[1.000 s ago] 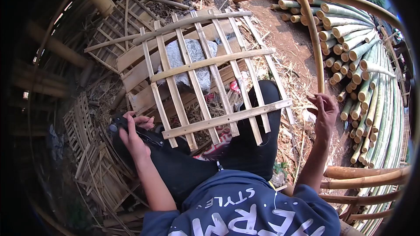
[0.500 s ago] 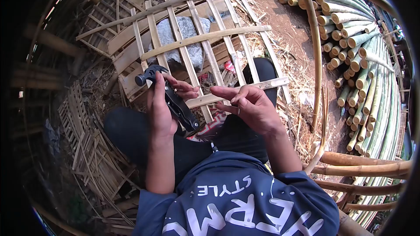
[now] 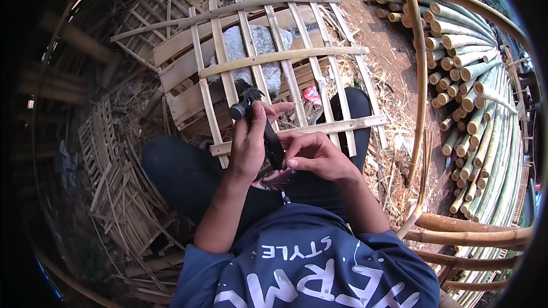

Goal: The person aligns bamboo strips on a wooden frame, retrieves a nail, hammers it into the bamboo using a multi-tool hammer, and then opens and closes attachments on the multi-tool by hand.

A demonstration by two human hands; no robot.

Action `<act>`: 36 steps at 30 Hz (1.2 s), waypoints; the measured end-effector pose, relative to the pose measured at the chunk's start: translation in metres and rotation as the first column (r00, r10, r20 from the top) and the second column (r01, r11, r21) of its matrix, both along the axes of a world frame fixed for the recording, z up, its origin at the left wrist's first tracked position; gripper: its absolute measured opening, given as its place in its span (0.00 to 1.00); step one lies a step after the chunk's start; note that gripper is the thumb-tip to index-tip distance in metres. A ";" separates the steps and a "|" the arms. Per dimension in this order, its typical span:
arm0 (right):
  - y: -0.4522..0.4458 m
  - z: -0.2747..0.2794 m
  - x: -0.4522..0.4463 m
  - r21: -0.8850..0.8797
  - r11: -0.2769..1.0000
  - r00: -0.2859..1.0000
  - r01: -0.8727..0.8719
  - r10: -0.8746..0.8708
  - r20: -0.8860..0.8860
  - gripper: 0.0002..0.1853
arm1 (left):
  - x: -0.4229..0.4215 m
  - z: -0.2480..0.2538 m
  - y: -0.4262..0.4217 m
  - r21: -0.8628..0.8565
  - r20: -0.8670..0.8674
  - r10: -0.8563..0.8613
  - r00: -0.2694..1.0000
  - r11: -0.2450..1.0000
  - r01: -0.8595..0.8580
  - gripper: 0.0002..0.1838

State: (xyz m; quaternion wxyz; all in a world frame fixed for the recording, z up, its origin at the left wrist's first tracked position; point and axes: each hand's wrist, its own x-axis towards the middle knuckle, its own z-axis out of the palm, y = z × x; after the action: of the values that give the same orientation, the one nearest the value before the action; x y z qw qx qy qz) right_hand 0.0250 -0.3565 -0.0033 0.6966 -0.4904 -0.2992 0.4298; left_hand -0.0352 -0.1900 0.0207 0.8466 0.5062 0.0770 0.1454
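- Black hammer-headed hand tool (image 3: 273,146) slanted from eleven to five o'clock, mid-view.
- Left hand (image 3: 249,153): fingers were wrapped around it.
- Right hand (image 3: 321,158): fingers curled at its lower end, grip unclear.
- Pale slatted bamboo lattice (image 3: 285,57) lay toward twelve o'clock.

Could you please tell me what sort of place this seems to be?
It looks like a bamboo workshop, probably at least partly outdoors: cut bamboo poles are stacked on the right, a slatted frame lies in front, and the left hand holds a black claw hammer.
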 end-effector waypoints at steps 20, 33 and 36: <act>0.005 -0.011 -0.003 -0.038 0.989 0.978 0.143 -0.135 0.159 0.05 | -0.083 0.009 0.076 0.613 -0.194 0.192 0.962 0.790 -0.033 0.19; -0.002 0.003 0.010 -0.139 0.927 0.937 0.348 -0.339 0.084 0.04 | -0.105 -0.042 0.135 0.812 -0.113 0.905 0.410 -0.154 0.563 0.22; -0.002 0.001 0.008 -0.134 0.924 0.932 0.359 -0.345 0.115 0.04 | -0.097 -0.032 0.138 0.716 -0.270 0.886 0.377 -0.077 0.694 0.24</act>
State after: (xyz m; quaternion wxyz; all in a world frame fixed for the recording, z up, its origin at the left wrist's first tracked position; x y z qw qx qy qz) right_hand 0.0331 -0.3584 -0.0019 0.7086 -0.6069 -0.2033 0.2971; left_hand -0.1322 -0.0518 -0.0108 -0.0826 0.8884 0.4475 -0.0609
